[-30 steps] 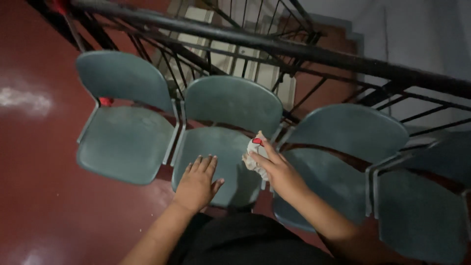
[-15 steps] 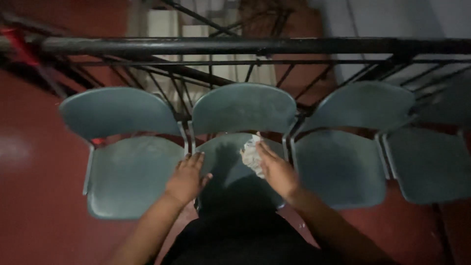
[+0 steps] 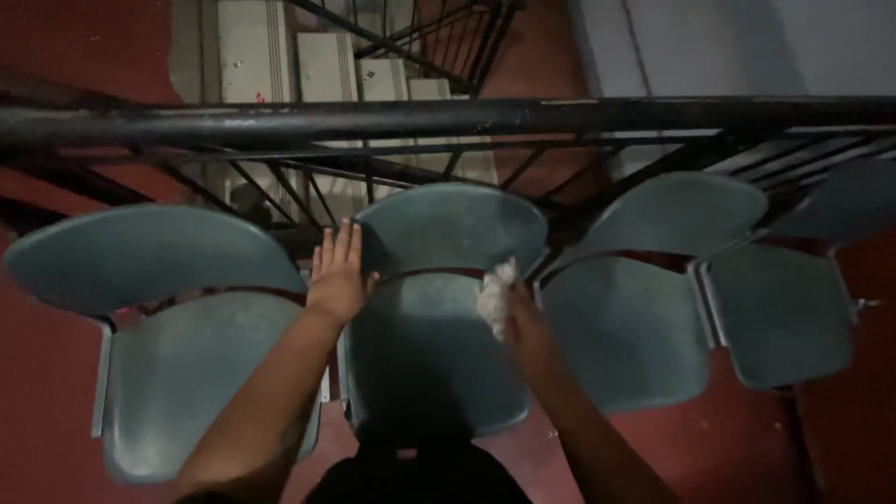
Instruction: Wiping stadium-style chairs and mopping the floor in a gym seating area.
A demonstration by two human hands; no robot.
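four seats: grey-green plastic chairs in one row against a black railing (image 3: 448, 119)
left chair (image 3: 187, 373): bare, just beside the left arm
left hand (image 3: 338, 273): flat, fingers together, pressed on the left edge of the middle chair (image 3: 425, 364)
right hand (image 3: 523, 322): closed around a crumpled white cloth (image 3: 495, 294), held against the middle chair's seat near the backrest
right chairs (image 3: 625, 327): untouched
floor (image 3: 56, 37): red
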